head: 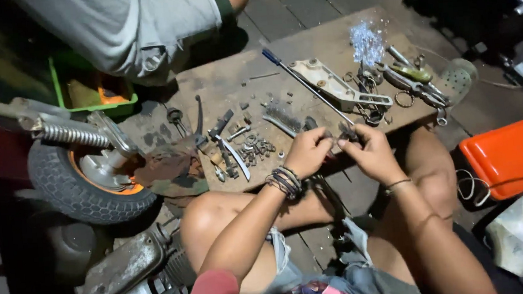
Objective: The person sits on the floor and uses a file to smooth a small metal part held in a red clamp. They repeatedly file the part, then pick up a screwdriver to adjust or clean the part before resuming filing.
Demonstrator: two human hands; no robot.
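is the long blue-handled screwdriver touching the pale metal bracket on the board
Cannot tell. In the head view the screwdriver runs right alongside the bracket with its shaft at the bracket's edge, but no plain contact or gap shows.

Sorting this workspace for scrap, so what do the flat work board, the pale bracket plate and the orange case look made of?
The flat work board looks like worn, stained wood, matte. The pale bracket plate seems cast metal, dull and grimy. The orange case looks like glossy moulded plastic, judging by its sheen.

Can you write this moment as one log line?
left hand: pinching small dark part | right hand: pinching same part | wooden board: scattered metal parts
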